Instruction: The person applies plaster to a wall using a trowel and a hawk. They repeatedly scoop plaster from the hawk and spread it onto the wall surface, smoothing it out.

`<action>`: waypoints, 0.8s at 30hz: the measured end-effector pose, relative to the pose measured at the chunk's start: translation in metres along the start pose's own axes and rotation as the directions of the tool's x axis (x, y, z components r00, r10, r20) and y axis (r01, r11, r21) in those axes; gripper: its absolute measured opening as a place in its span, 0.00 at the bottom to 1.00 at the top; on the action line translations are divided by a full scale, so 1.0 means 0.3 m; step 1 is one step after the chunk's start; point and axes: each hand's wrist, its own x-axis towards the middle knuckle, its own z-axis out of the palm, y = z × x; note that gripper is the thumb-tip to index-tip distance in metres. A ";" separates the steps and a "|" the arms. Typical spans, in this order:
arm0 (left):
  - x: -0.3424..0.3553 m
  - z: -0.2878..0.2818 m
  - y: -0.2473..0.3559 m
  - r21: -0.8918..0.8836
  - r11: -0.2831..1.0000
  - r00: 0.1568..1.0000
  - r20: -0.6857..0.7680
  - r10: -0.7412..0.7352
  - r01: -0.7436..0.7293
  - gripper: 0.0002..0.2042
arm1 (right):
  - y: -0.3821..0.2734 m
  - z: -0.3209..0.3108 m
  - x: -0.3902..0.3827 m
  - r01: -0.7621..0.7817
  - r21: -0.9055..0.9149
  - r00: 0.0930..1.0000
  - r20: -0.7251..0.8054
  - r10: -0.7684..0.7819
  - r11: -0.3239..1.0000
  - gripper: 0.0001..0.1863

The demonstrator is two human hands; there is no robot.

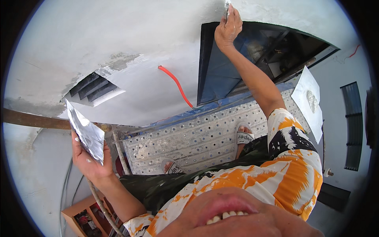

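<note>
My left hand (93, 164) is closed under a flat, shiny metal plate (90, 134), held out tilted at the left and smeared with white paste. White specks stick to its fingers. At the top, my right hand (229, 31) reaches up to the pale plastered wall (166, 27). Its fingers close round a thin metal putty blade (226, 7), mostly hidden by the hand and seen edge-on. Whether the blade touches the wall I cannot tell. Below my right hand is a dark-framed window opening (221, 75).
I stand on a perforated metal scaffold platform (189, 130). A red conduit (173, 81) sticks out of the wall beside a louvred vent (92, 87). A white board with a lump of paste (310, 94) is at the right. Scaffold poles (120, 152) rise at the left above an orange cabinet (75, 209).
</note>
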 end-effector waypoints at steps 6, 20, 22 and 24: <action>-0.159 0.176 -0.050 0.133 0.989 0.981 -0.174 0.081 -0.058 0.16 | -0.162 0.210 -0.285 0.001 0.053 0.999 0.044 -0.003 0.999 0.34; -0.174 0.298 -0.221 -0.108 0.976 0.979 0.099 -0.179 0.189 0.10 | 0.224 -0.567 -0.405 -0.248 0.629 0.116 0.775 -0.621 0.737 0.16; -0.144 0.324 -0.310 -0.079 0.971 0.967 0.138 -0.215 0.227 0.10 | 0.295 -0.621 -0.406 -0.568 0.226 0.043 0.968 -0.246 0.791 0.17; -0.128 0.352 -0.427 0.023 0.976 0.976 0.027 -0.218 0.218 0.09 | 0.329 -0.652 -0.402 -0.854 -0.024 -0.012 1.000 0.027 0.520 0.18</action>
